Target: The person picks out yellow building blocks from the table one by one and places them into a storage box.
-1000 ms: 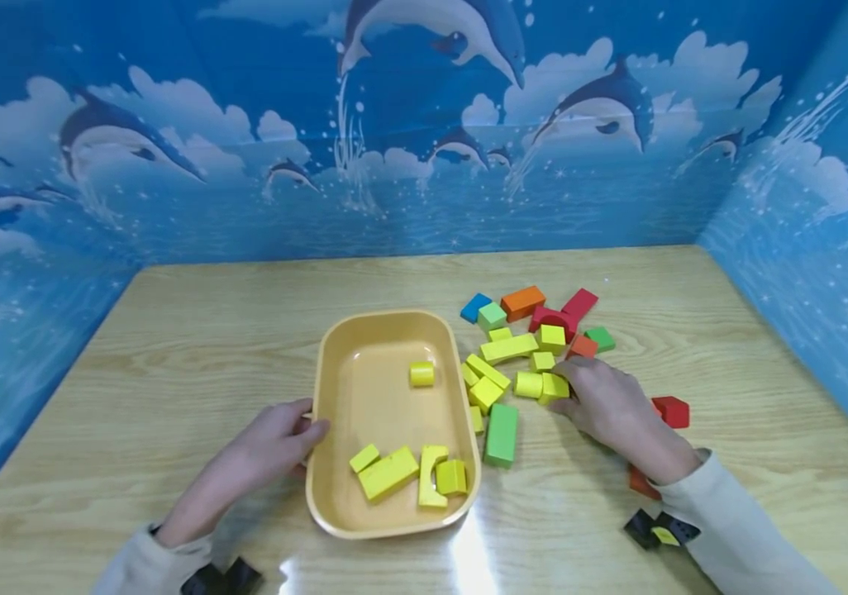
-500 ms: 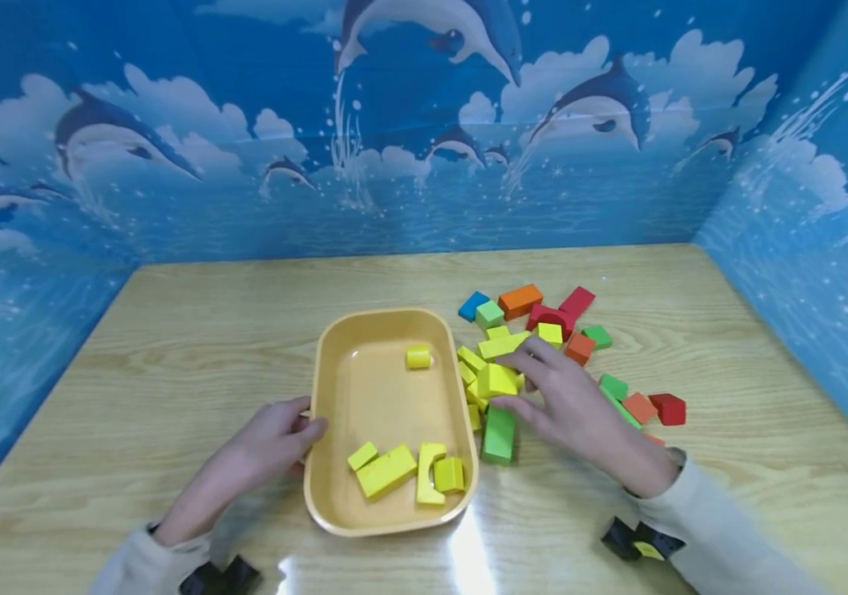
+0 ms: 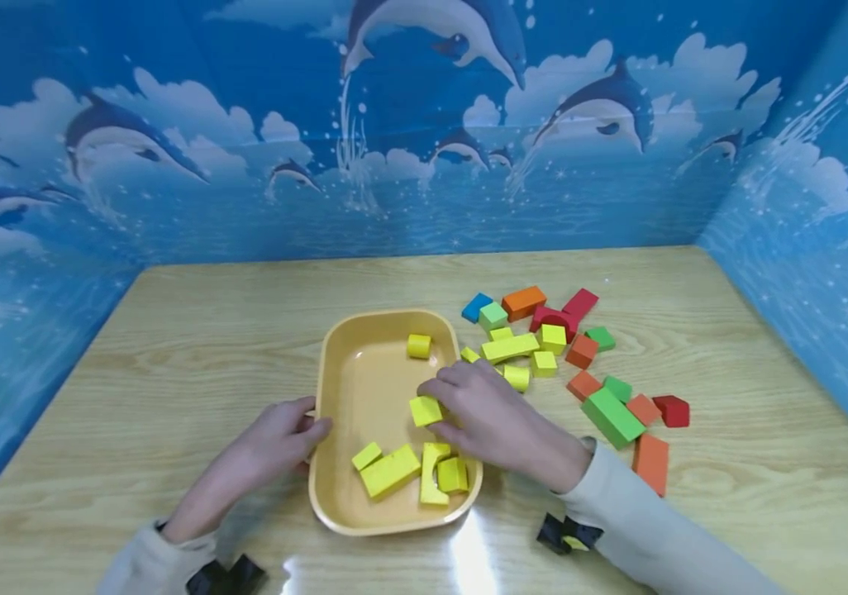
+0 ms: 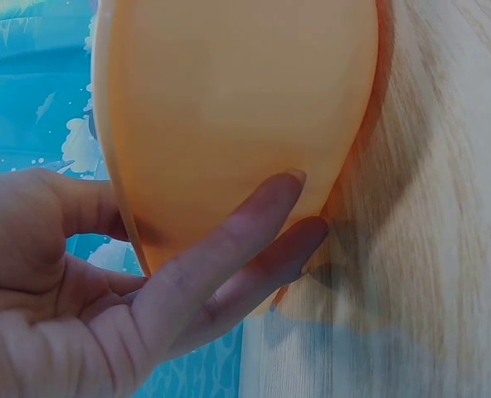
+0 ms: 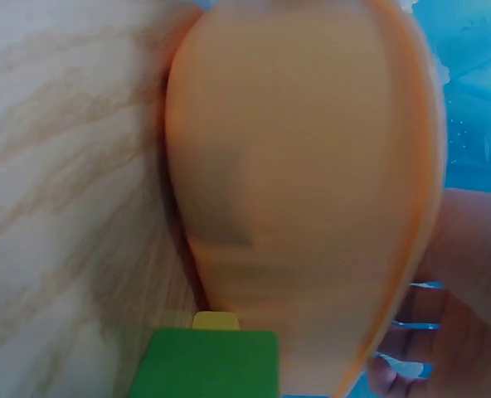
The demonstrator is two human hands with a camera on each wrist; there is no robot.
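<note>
A beige plastic tub stands on the table. My left hand grips its left rim, thumb over the edge; the left wrist view shows fingers against the outer wall. Over the tub's right side, my right hand pinches a yellow block. In the right wrist view this hand shows beyond the rim, and the block is hidden. Inside the tub lie a yellow cylinder, a yellow rectangular block, a yellow arch block and smaller yellow blocks.
Right of the tub, more yellow blocks lie loose. Around them are an orange block, a blue block, red blocks and a green block. Another green block stands beside the tub. Dolphin-printed panels enclose the table.
My right hand has picked a yellow block from the pile and carried it left over the tub. The cylinder inside has shifted slightly towards the far end. My left hand stays on the rim.
</note>
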